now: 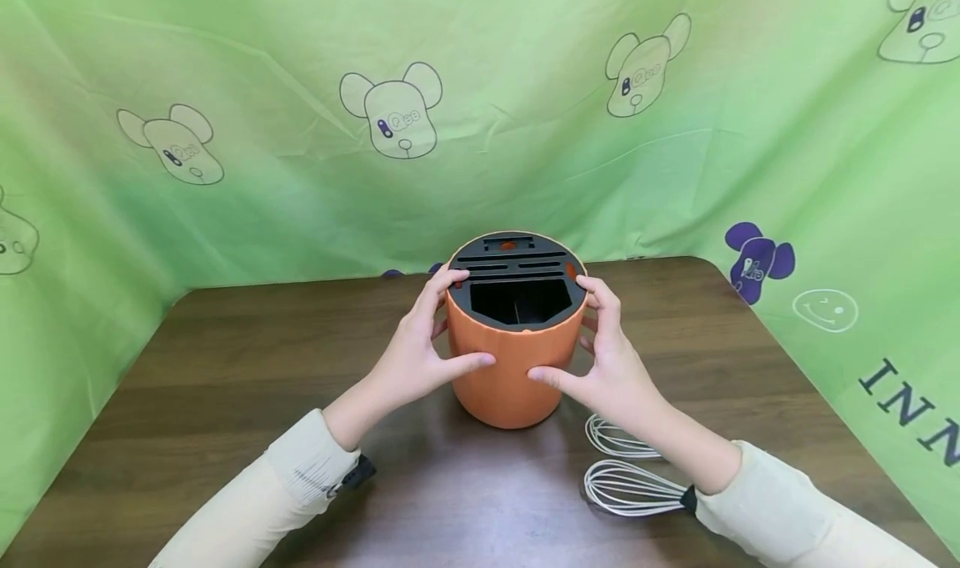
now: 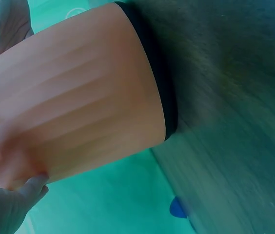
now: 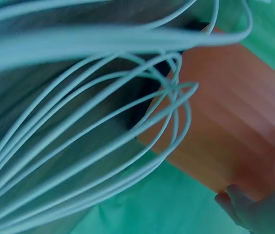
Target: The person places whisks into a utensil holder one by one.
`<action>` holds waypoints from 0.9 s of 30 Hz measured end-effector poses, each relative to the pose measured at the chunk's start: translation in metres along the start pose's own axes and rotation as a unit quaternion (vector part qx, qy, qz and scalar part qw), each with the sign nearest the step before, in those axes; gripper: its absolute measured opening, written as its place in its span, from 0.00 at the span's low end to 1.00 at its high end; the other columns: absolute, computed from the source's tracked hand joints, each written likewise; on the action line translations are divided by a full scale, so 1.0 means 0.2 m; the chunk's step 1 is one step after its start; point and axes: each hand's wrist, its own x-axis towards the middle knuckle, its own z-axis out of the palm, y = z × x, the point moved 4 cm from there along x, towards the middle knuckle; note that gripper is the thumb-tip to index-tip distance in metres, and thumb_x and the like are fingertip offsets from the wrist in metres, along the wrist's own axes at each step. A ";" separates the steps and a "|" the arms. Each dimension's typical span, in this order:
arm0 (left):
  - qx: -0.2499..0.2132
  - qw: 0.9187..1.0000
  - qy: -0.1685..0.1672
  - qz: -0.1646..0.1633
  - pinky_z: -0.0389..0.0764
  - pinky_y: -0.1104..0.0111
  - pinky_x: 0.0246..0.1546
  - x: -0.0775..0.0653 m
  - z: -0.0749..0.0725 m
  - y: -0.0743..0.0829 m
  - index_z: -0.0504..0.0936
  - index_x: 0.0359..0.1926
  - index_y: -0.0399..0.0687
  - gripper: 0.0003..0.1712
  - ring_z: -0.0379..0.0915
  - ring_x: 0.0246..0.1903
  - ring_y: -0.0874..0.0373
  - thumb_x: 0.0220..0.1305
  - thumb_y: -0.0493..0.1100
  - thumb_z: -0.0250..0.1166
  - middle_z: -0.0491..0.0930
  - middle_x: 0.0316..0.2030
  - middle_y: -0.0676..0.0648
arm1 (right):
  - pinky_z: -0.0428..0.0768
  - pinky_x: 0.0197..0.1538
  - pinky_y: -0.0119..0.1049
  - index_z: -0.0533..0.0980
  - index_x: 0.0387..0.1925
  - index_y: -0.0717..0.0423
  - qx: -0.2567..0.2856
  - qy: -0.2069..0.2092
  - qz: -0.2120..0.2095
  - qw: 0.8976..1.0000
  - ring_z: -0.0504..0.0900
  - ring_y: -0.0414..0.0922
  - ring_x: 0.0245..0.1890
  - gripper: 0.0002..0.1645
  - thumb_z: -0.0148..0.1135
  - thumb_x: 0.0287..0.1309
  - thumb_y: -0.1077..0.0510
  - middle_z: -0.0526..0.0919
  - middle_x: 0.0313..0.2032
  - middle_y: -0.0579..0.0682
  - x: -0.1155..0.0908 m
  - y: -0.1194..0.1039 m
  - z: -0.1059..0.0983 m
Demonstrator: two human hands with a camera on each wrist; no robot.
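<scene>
An orange round knife block [image 1: 506, 393] stands upright on the table, its black slotted top insert [image 1: 517, 273] facing up. In that insert are narrow slots and one large angular opening. My left hand [image 1: 423, 347] grips the block's left side, fingertips at the rim and thumb across the front. On the right side my right hand [image 1: 611, 359] grips it the same way, thumb pointing toward the other. The left wrist view shows the orange wall [image 2: 88, 97] and a black base band [image 2: 162, 87].
Two wire whisks lie beside and partly under my right forearm: a nearer whisk [image 1: 630, 489] with a black handle end, and a farther whisk [image 1: 618, 439]. Whisk wires [image 3: 79, 41] loom large in the right wrist view. A green printed cloth [image 1: 480, 184] hangs behind the brown table [image 1: 262, 343].
</scene>
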 end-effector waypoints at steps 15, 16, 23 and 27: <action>0.024 1.000 0.017 -0.007 0.78 0.50 0.60 -0.12 -0.07 0.02 0.57 0.72 0.66 0.55 0.61 0.71 0.54 0.48 0.44 0.81 0.56 0.74 0.58 | 0.78 0.61 0.52 0.43 0.74 0.39 0.006 -0.011 0.022 1.000 0.61 0.42 0.67 0.72 0.83 0.39 0.63 0.65 0.65 0.50 -0.05 -0.07 0.09; 0.027 0.999 0.019 -0.006 0.79 0.50 0.60 -0.13 -0.08 0.03 0.57 0.72 0.66 0.55 0.61 0.70 0.55 0.48 0.44 0.81 0.56 0.74 0.58 | 0.78 0.61 0.53 0.43 0.74 0.38 0.008 -0.014 0.024 1.000 0.61 0.43 0.68 0.72 0.83 0.39 0.62 0.65 0.66 0.50 -0.05 -0.08 0.09; 0.029 0.999 0.021 -0.005 0.80 0.51 0.59 -0.19 -0.12 0.04 0.57 0.73 0.65 0.56 0.60 0.70 0.55 0.48 0.44 0.81 0.53 0.76 0.59 | 0.78 0.59 0.59 0.43 0.74 0.38 0.023 -0.021 0.025 0.999 0.63 0.51 0.68 0.71 0.83 0.39 0.62 0.61 0.69 0.51 -0.07 -0.11 0.14; 0.033 0.999 0.021 -0.006 0.80 0.51 0.58 -0.23 -0.15 0.05 0.57 0.72 0.65 0.55 0.60 0.70 0.55 0.48 0.44 0.81 0.52 0.76 0.58 | 0.80 0.58 0.57 0.45 0.74 0.40 0.027 -0.022 0.028 0.999 0.66 0.53 0.67 0.70 0.83 0.40 0.61 0.61 0.70 0.51 -0.08 -0.13 0.16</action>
